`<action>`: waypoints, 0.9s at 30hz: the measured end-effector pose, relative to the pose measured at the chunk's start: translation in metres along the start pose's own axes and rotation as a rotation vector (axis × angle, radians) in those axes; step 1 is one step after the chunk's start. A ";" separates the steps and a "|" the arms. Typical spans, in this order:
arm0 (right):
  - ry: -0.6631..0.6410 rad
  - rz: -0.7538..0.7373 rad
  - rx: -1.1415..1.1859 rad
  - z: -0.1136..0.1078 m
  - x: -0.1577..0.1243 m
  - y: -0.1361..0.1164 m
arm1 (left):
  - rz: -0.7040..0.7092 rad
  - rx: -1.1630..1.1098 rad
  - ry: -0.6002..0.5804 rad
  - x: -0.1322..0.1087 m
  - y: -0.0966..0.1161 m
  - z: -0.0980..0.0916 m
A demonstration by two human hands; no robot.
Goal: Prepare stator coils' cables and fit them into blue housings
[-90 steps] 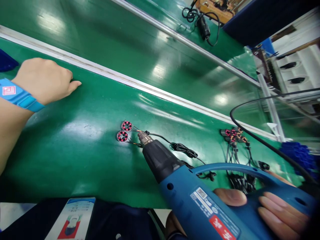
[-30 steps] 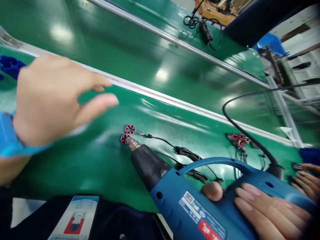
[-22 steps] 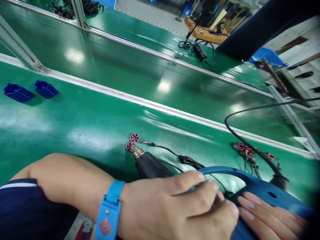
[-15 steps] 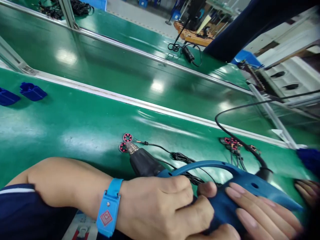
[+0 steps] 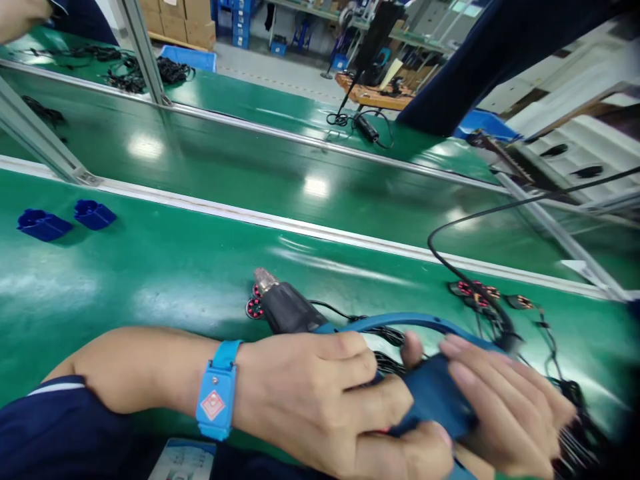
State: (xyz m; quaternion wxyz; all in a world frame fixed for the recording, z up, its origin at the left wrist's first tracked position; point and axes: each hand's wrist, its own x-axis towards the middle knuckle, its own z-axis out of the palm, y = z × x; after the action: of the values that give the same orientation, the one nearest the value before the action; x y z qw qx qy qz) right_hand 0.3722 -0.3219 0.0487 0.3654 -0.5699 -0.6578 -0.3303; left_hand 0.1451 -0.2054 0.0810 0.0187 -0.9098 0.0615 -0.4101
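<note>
A heat gun (image 5: pixel 293 310) with a black front, a metal nozzle and a blue body lies across my front, its nozzle pointing to the upper left. My left hand (image 5: pixel 320 393), wearing a blue wrist strap (image 5: pixel 218 393), has its fingers wrapped round the gun's body. Over the rear of the blue body curls my right hand (image 5: pixel 510 400), slightly blurred. Just below the nozzle are small round parts with red segments (image 5: pixel 255 308); the nozzle partly covers the upper one. Black cables (image 5: pixel 330 307) run right from there, partly hidden behind the gun.
Two blue plastic housings (image 5: pixel 45 225) stand at the left. More red-ringed parts (image 5: pixel 480 293) with cables lie at the right, behind the gun's power cord (image 5: pixel 440 257). A metal frame rail (image 5: pixel 250 212) crosses behind. Another person's hand (image 5: pixel 17 20) shows at the far left.
The heat gun's nozzle has swung up past the upper round part, now partly covering it. My right hand has moved left and curled more over the gun's rear. The view has shifted slightly.
</note>
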 end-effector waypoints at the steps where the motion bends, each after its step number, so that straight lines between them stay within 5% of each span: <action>1: -0.051 -0.057 0.019 0.002 0.005 0.002 | 0.007 0.003 -0.019 -0.001 -0.002 -0.002; 4: -0.325 -0.201 0.084 0.010 0.016 0.005 | 0.033 0.028 -0.148 -0.004 -0.012 -0.005; 7: -0.412 -0.176 0.023 0.023 0.014 0.011 | 0.006 0.094 -0.287 -0.005 -0.024 -0.010; 11: -0.426 0.128 -0.210 0.050 -0.003 0.028 | -0.154 0.228 -0.348 -0.004 -0.044 -0.035; 14: -0.574 0.375 -0.358 0.072 -0.014 0.044 | -0.302 0.324 -0.323 -0.006 -0.062 -0.057; 19: -0.734 0.571 -0.391 0.097 -0.026 0.064 | -0.394 0.293 -0.400 -0.016 -0.079 -0.069; 23: -0.707 0.558 -0.180 0.086 -0.023 0.064 | -0.398 0.232 -0.552 -0.022 -0.083 -0.068; 27: -0.636 0.518 0.042 0.040 -0.009 0.054 | -0.400 0.215 -0.645 -0.029 -0.087 -0.067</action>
State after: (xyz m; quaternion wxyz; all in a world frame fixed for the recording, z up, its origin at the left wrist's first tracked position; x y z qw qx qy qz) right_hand 0.4224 -0.2852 0.0209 0.2264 -0.7828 -0.5792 -0.0210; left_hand 0.0840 -0.1148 0.1115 0.0522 -0.9788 -0.1693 -0.1028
